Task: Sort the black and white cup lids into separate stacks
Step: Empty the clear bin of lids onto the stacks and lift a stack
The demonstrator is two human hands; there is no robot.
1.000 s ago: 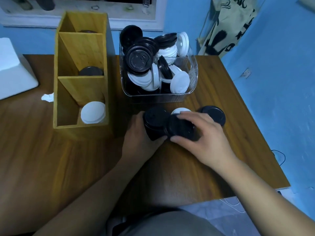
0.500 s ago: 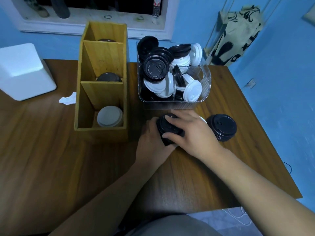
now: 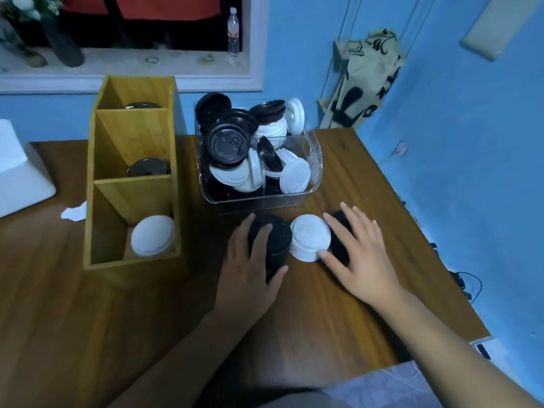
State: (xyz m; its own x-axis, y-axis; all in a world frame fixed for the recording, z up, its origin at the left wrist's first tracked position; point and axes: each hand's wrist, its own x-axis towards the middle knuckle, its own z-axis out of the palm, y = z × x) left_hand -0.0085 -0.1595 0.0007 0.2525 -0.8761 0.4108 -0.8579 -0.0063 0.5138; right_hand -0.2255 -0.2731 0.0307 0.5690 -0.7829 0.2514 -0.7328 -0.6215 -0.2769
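Observation:
Three lid stacks stand in a row on the wooden table [image 3: 323,319], just in front of the clear bin. My left hand [image 3: 250,269] is wrapped around the left black stack [image 3: 272,240]. A white stack [image 3: 310,238] sits in the middle, untouched on top. My right hand [image 3: 359,254] lies flat with fingers spread over the right black stack [image 3: 341,240], hiding most of it, and its thumb touches the white stack's edge. The clear bin [image 3: 315,160] holds several mixed black and white lids.
A wooden three-compartment organizer [image 3: 132,184] stands to the left, with white lids [image 3: 153,240] in the near slot and black lids [image 3: 148,167] in the middle one. A white foam block [image 3: 20,178] and a crumpled tissue [image 3: 73,213] lie far left. The table's right edge is close.
My right hand let go of the black stack held by both hands and moved right onto the other black stack. The white stack between them is now uncovered. The camera tilted up.

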